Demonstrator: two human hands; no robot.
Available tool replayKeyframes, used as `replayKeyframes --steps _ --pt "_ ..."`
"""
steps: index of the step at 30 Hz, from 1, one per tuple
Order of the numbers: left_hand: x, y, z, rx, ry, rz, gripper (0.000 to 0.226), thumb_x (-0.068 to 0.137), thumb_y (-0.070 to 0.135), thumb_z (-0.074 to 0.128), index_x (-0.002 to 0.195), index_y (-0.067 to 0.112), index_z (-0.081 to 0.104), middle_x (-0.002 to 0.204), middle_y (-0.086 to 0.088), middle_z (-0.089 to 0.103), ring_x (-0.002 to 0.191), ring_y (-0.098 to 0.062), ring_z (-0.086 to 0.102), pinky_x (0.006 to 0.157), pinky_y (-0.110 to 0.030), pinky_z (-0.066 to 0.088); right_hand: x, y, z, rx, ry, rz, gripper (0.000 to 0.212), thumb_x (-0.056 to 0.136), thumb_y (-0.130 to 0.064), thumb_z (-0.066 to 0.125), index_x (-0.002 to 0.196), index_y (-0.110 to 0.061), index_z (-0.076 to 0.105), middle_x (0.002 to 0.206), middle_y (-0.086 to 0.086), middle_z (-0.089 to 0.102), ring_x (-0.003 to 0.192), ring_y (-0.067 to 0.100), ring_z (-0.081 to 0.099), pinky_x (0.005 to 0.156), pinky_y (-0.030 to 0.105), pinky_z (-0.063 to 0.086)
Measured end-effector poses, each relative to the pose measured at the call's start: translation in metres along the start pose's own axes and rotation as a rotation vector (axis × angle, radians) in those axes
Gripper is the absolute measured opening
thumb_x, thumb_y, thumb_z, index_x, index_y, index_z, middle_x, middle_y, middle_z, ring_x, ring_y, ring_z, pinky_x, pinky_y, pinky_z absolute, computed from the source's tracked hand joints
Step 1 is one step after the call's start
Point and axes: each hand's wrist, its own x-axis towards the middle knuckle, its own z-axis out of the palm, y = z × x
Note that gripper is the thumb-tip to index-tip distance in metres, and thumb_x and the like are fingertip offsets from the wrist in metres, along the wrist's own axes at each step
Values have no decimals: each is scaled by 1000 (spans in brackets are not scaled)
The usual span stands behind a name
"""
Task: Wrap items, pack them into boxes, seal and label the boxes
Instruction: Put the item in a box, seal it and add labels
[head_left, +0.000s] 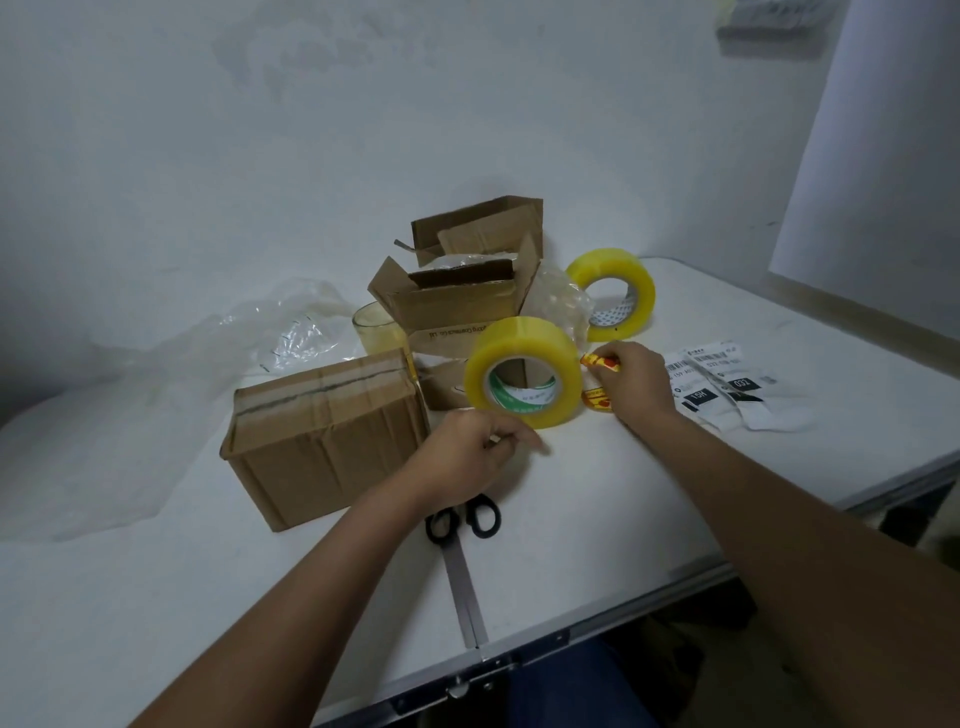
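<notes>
Right hand (631, 382): fingers pinch red-yellow sticker (600, 360) behind upright yellow tape roll (523, 372). Left hand (475, 454): fingers curled, contents unclear. Press sticker flat onto taped brown cardboard box (324, 434), left of roll.

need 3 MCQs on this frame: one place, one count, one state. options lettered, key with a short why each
1. Where do the scissors lie?
A. inside an open box
B. on the table, below the left hand
C. on the shipping labels

2. How many yellow tape rolls show?
A. one
B. two
C. four

3. What state is the near box in?
A. flaps closed and taped
B. flaps standing open
C. crushed flat

Key:
1 B, black handles show just under the left wrist.
2 B, the near roll and the far roll.
3 A, clear tape runs along its top seam.
</notes>
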Motion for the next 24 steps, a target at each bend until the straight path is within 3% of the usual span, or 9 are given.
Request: replayKeyframes --steps 3,8,13,16,18,20,21,24 --pt "5 5 4 -130 33 -75 27 98 8 55 114 20 73 111 8 71 101 -6 65 91 -19 48 -5 -14 -11 230 141 19 21 89 -19 67 110 -13 70 110 7 67 101 19 59 81 20 38" --pt "11 39 -1 -673 174 -175 27 99 9 55 124 8 64 120 -11 67 96 -17 66 84 -23 54 -28 -51 -30 462 301 -96 20 87 -24 71 107 -20 70 104 -4 64 94 7 58 78 5 39" --pt "-1 49 -28 -837 353 -269 29 97 35 58 117 16 68 108 0 73 100 -12 69 76 -21 56 -72 -98 -26 394 157 -451 24 86 -12 69 110 -15 68 108 -1 62 103 12 58 88 23 47" --pt "-20 44 -41 -805 423 -286 22 96 24 62 108 8 69 90 0 72 79 -10 66 64 -23 50 -94 -118 -16 295 30 -661 29 86 -7 65 115 -13 66 113 1 61 108 16 57 93 26 47" --pt "-37 36 -44 -780 466 -298 18 95 18 62 106 6 69 86 -2 70 76 -11 61 64 -25 46 -106 -127 -8 308 -49 -691 37 85 -5 67 120 -16 64 118 0 60 112 13 56 95 24 47" --pt "-54 28 -45 -783 502 -302 16 95 18 62 105 8 71 92 -4 73 79 -10 60 63 -19 47 -117 -136 -2 475 -149 -545 47 84 -5 70 126 -22 59 125 -4 57 115 9 56 94 23 49" --pt "-62 25 -45 -780 526 -296 15 95 17 63 104 9 71 95 -5 74 79 -8 61 62 -15 48 -124 -141 -1 637 -223 -387 48 85 -6 70 127 -25 56 127 -4 56 115 8 58 92 22 51" --pt "-79 18 -44 -770 603 -256 9 92 13 66 97 10 72 92 -1 75 80 -1 64 66 -10 47 -143 -155 5 1103 -415 126 28 94 -16 62 122 -17 58 121 5 64 108 11 64 81 19 55"
